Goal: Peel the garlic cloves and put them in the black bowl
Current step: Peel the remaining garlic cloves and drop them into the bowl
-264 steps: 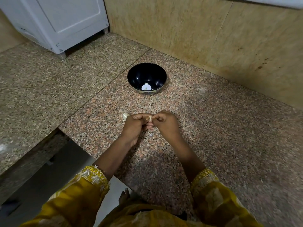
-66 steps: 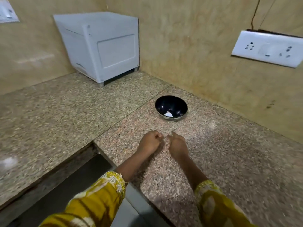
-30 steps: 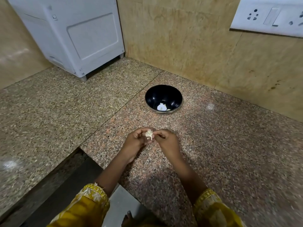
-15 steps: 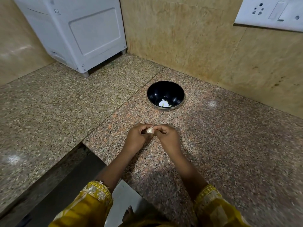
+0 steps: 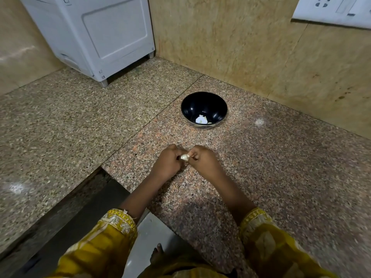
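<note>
The left hand [image 5: 167, 163] and the right hand [image 5: 202, 162] meet over the granite counter [image 5: 281, 167]. Their fingers are curled, and both pinch one garlic clove [image 5: 184, 157], which shows pale in the gap between them. From the hands, the black bowl [image 5: 192, 109] stands upright on the counter at about one o'clock, well apart, with a few pale peeled pieces [image 5: 201, 119] at its bottom. Both forearms run back toward six o'clock into yellow sleeves [image 5: 114, 227]. A white appliance [image 5: 104, 33] stands at eleven o'clock, and a white socket plate [image 5: 333, 11] is on the wall at two o'clock.
</note>
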